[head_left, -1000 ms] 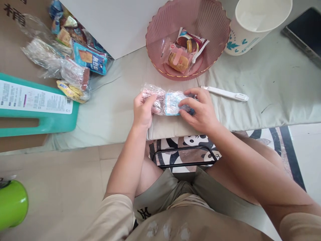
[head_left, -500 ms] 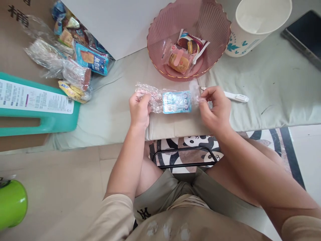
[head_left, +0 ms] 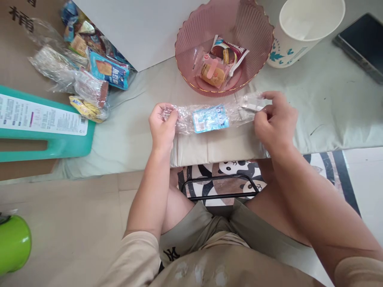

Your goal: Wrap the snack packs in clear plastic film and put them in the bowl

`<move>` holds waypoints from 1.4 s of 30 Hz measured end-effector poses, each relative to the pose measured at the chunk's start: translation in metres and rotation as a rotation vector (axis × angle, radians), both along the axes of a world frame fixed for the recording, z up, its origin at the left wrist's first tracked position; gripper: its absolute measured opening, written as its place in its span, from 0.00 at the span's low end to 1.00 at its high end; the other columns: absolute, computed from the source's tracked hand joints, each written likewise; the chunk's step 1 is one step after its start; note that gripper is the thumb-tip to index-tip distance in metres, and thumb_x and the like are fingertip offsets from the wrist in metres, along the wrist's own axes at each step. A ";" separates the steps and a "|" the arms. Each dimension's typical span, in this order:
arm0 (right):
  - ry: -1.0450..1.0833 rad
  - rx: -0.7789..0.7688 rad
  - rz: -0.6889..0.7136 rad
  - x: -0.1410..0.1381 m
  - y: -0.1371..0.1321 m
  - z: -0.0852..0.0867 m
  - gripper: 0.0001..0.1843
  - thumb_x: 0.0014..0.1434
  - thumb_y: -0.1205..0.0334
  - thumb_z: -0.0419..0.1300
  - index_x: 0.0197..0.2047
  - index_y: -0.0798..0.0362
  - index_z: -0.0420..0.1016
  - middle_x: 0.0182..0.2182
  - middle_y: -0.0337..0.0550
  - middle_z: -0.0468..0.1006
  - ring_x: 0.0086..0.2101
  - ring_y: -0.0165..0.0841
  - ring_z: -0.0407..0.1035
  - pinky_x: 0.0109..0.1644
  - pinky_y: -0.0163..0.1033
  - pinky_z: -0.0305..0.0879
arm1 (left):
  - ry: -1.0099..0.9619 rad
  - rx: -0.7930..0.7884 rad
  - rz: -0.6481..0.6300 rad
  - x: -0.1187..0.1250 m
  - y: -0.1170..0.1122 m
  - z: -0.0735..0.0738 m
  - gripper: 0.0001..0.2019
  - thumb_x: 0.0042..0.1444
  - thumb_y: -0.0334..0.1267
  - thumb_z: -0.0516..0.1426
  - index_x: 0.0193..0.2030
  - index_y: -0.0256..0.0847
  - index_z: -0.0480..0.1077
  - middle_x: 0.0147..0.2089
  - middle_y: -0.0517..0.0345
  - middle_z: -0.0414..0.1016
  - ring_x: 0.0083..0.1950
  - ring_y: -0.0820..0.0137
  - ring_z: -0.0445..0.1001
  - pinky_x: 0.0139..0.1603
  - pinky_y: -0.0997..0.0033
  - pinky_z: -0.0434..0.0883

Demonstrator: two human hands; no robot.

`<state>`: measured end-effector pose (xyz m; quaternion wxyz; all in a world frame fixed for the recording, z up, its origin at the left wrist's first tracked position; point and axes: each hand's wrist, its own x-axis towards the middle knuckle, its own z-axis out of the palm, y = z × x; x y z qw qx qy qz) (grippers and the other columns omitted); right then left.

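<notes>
A small blue snack packet (head_left: 210, 118) lies within crinkled clear plastic film (head_left: 183, 119) stretched sideways above the cloth-covered table. My left hand (head_left: 163, 126) is closed on the bunched left end of the film, thumb pressed on top. The right end is pinched by my right hand (head_left: 278, 119), which has its fingers bent around the film's edge. Behind that end, a white utility knife (head_left: 253, 107) shows through the film and is partly hidden by my right hand. Just beyond the film stands a pink ribbed bowl (head_left: 187, 75) holding snack packets (head_left: 214, 71).
A white paper cup (head_left: 283, 50) and a dark phone (head_left: 363, 46) are at the back right. At the left, wrapped snacks (head_left: 109, 71) spill beside a white box (head_left: 134, 32), near a green plastic container (head_left: 74, 145). A lime-green bin (head_left: 14, 243) stands on the floor.
My right hand has moved right and slightly up, drawing the film out longer over the knife. My left hand has shifted a little left. The blue packet has tilted slightly.
</notes>
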<state>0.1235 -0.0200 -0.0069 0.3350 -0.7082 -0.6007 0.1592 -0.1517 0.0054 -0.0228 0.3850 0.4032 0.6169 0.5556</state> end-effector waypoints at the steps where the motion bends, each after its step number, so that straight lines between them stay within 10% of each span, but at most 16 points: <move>1: 0.016 -0.006 -0.005 0.001 0.001 0.001 0.24 0.48 0.71 0.54 0.49 0.48 0.74 0.20 0.33 0.69 0.23 0.35 0.63 0.37 0.45 0.66 | 0.011 0.014 0.002 -0.002 0.001 -0.002 0.09 0.53 0.26 0.61 0.35 0.43 0.66 0.31 0.64 0.71 0.29 0.77 0.74 0.34 0.77 0.73; 8: 0.018 -0.005 -0.070 0.008 0.002 0.001 0.24 0.46 0.70 0.53 0.47 0.48 0.75 0.17 0.30 0.61 0.21 0.34 0.59 0.37 0.44 0.62 | 0.118 0.018 -0.002 -0.017 0.004 -0.019 0.10 0.58 0.37 0.65 0.40 0.43 0.67 0.36 0.59 0.76 0.30 0.75 0.73 0.31 0.75 0.72; 15: -0.033 0.066 -0.030 0.014 0.003 -0.002 0.24 0.48 0.71 0.53 0.49 0.49 0.74 0.28 0.40 0.75 0.29 0.39 0.69 0.41 0.47 0.65 | 0.504 0.128 0.047 -0.021 0.000 -0.018 0.13 0.56 0.33 0.64 0.48 0.43 0.71 0.48 0.54 0.79 0.45 0.69 0.79 0.42 0.70 0.74; 20: 0.151 0.230 0.103 0.009 0.004 0.000 0.24 0.54 0.66 0.57 0.55 0.48 0.72 0.44 0.48 0.80 0.39 0.40 0.75 0.43 0.47 0.70 | 0.703 0.147 -0.230 -0.014 -0.005 -0.010 0.18 0.57 0.41 0.66 0.53 0.43 0.75 0.55 0.51 0.79 0.57 0.62 0.78 0.57 0.62 0.75; 25: 0.190 0.124 0.093 0.002 0.009 -0.004 0.05 0.61 0.57 0.63 0.40 0.47 0.77 0.28 0.40 0.77 0.29 0.37 0.71 0.38 0.45 0.68 | 0.679 0.085 -0.293 -0.009 -0.003 -0.007 0.03 0.60 0.35 0.62 0.39 0.41 0.77 0.41 0.56 0.82 0.45 0.67 0.79 0.52 0.65 0.75; 29: 0.340 0.191 0.044 -0.001 0.010 -0.005 0.09 0.67 0.59 0.58 0.41 0.50 0.80 0.21 0.36 0.73 0.24 0.33 0.69 0.35 0.42 0.67 | 0.631 0.199 -0.248 -0.009 -0.002 -0.005 0.02 0.60 0.34 0.60 0.36 0.42 0.75 0.38 0.58 0.80 0.42 0.69 0.78 0.47 0.68 0.74; 37: 0.150 0.514 0.078 0.001 0.010 -0.002 0.14 0.61 0.69 0.56 0.39 0.54 0.85 0.35 0.49 0.82 0.37 0.37 0.75 0.42 0.43 0.69 | 0.615 0.456 -0.260 -0.008 -0.004 -0.001 0.03 0.61 0.37 0.61 0.36 0.43 0.76 0.40 0.58 0.81 0.43 0.69 0.79 0.49 0.67 0.75; 42: 0.082 0.394 0.055 0.000 0.006 0.007 0.16 0.62 0.69 0.54 0.41 0.52 0.85 0.39 0.53 0.82 0.40 0.40 0.76 0.48 0.48 0.71 | 0.654 0.375 -0.284 -0.007 -0.006 -0.001 0.05 0.61 0.39 0.61 0.36 0.43 0.79 0.38 0.57 0.81 0.40 0.70 0.77 0.45 0.68 0.75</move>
